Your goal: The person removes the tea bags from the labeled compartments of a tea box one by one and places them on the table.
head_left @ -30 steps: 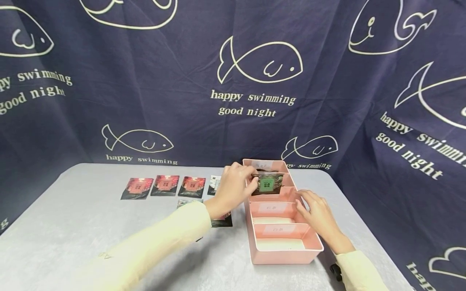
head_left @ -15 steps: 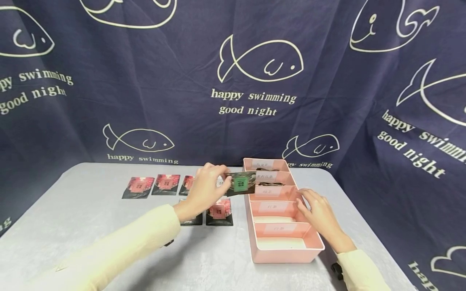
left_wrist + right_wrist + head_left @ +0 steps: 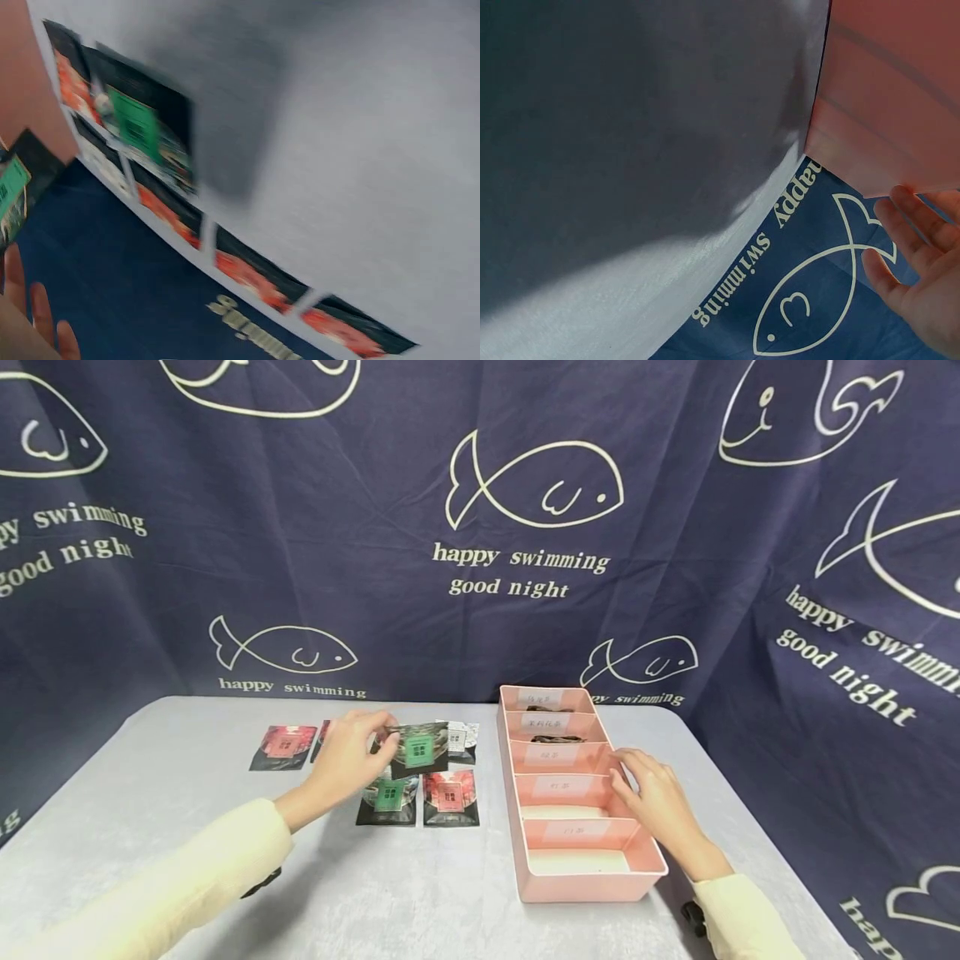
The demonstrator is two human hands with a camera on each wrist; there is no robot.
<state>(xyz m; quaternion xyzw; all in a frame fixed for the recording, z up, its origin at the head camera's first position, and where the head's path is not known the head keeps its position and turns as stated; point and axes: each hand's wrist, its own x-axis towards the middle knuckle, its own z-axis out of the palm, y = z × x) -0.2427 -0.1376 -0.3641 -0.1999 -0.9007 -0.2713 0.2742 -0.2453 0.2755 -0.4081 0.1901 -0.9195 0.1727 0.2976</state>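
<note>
Over the left part of the table, my left hand (image 3: 343,758) holds a tea sachet with a green label (image 3: 420,750) by its edge. The same held sachet (image 3: 13,184) shows at the left border of the left wrist view. Below it lies another green-labelled tea sachet (image 3: 387,800), beside a red-labelled tea sachet (image 3: 451,797). A pink divided box (image 3: 592,888) stands to the right, with paper labels on its partitions. My right hand (image 3: 660,802) rests its extended fingers on the box's right rim; in the right wrist view these fingers (image 3: 922,225) touch the pink wall.
A white-labelled sachet (image 3: 461,742) lies in the back row, partly covered by the held one. More red sachets, including one at the far left (image 3: 282,748), share that row. Dark sachets (image 3: 557,739) stand in the two rear compartments. A blue curtain (image 3: 375,568) hangs behind the table.
My left hand has moved left from above the box's rear compartments, carrying the green-labelled tea sachet to above the laid-out sachets. The right hand stays at the box rim.
</note>
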